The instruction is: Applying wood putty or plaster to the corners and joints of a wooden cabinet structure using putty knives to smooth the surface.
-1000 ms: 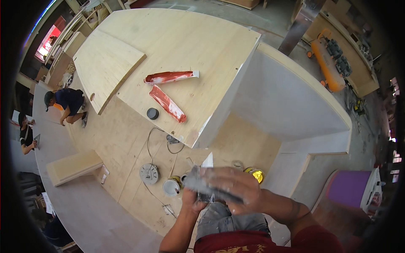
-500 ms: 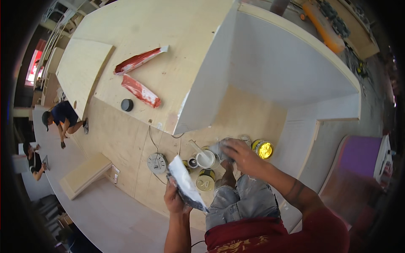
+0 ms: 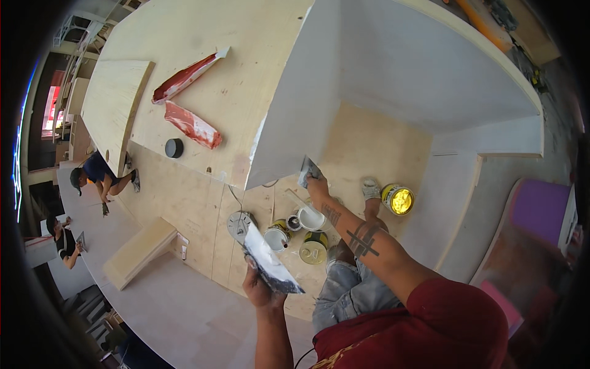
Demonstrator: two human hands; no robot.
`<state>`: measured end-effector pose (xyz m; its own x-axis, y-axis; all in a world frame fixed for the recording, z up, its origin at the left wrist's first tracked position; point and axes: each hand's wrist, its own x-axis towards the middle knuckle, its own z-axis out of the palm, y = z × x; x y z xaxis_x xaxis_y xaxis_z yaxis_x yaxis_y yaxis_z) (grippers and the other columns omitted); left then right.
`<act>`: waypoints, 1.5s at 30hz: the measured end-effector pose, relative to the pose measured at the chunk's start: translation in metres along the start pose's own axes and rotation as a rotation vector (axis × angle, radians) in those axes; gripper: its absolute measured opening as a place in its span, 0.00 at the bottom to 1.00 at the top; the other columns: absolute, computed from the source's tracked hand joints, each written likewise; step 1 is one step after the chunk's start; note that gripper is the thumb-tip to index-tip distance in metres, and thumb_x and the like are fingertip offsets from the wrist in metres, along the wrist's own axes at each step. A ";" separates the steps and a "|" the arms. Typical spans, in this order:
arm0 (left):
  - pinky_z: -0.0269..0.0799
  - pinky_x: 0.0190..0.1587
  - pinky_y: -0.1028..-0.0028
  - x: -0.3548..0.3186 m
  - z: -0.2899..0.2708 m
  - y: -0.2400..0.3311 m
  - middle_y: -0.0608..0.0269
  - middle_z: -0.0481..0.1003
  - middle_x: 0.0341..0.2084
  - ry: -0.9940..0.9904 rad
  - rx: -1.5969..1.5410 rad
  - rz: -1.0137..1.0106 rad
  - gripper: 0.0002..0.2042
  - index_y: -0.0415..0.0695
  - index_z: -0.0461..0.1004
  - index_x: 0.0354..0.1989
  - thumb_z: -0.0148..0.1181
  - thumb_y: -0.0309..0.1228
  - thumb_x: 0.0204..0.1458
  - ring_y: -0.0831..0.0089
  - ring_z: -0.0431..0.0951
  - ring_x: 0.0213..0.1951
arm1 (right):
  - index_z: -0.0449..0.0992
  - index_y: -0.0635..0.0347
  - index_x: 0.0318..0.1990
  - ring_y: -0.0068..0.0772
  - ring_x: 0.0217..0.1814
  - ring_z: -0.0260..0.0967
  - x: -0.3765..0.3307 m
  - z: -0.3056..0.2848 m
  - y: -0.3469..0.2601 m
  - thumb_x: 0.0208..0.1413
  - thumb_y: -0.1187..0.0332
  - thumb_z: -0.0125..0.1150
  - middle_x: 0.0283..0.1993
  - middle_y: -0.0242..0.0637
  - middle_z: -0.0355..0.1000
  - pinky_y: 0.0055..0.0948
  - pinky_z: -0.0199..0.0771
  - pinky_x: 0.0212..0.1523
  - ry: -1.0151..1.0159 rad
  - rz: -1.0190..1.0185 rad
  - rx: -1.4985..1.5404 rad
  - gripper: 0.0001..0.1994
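My left hand [image 3: 261,288] grips a wide filling blade [image 3: 270,261] loaded with white filler, held tilted in front of me. My right hand [image 3: 318,188] is wrapped round a smaller putty knife [image 3: 307,171]. Its blade is up at the lower part of the pale grey upright panel [image 3: 294,123]; whether it touches the surface I cannot tell. Below the right forearm stands a tub of white filler [image 3: 311,219] with a pale stick [image 3: 298,200] leaning out of it. Beside it are an open can [image 3: 278,237] and a lidded can [image 3: 314,248].
A can with a bright yellow inside [image 3: 398,200] stands by my foot. Two torn red-and-white wrappers [image 3: 192,126] and a black round lid [image 3: 174,148] lie on the plywood top. A wooden box piece [image 3: 138,252] rests at left. Two people [image 3: 98,175] work beyond it.
My right hand has moved forward and left with the putty knife, from above the tubs to the upright panel. The left hand still holds the loaded blade. The whole view has shifted slightly.
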<state>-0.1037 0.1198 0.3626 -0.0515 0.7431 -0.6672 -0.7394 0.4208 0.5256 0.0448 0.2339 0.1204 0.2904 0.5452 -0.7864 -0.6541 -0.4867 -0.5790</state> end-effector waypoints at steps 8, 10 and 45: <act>0.72 0.56 0.61 0.053 -0.073 -0.039 0.58 0.76 0.49 -0.025 -0.106 -0.155 0.18 0.42 0.68 0.59 0.47 0.38 0.66 0.63 0.77 0.50 | 0.70 0.66 0.59 0.23 0.47 0.68 -0.090 0.002 -0.052 0.65 0.71 0.53 0.49 0.33 0.74 0.25 0.66 0.53 -0.160 -0.116 0.035 0.17; 0.70 0.57 0.61 0.060 -0.085 -0.045 0.58 0.76 0.51 -0.008 -0.155 -0.192 0.19 0.42 0.67 0.60 0.47 0.39 0.66 0.62 0.76 0.52 | 0.69 0.66 0.59 0.24 0.48 0.68 -0.126 0.007 -0.077 0.65 0.71 0.53 0.50 0.33 0.74 0.25 0.66 0.53 -0.209 -0.142 0.076 0.17; 0.73 0.54 0.65 0.038 -0.065 -0.016 0.53 0.75 0.49 -0.228 0.041 -0.080 0.22 0.38 0.63 0.61 0.49 0.40 0.64 0.65 0.77 0.49 | 0.73 0.63 0.56 0.54 0.59 0.66 -0.036 -0.110 -0.020 0.55 0.80 0.53 0.54 0.52 0.70 0.39 0.68 0.60 -0.514 -0.734 -0.991 0.20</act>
<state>-0.1377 0.1072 0.2947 0.1629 0.8029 -0.5735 -0.7068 0.5005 0.4999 0.1245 0.1487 0.1368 -0.0833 0.9792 -0.1849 0.3827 -0.1399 -0.9132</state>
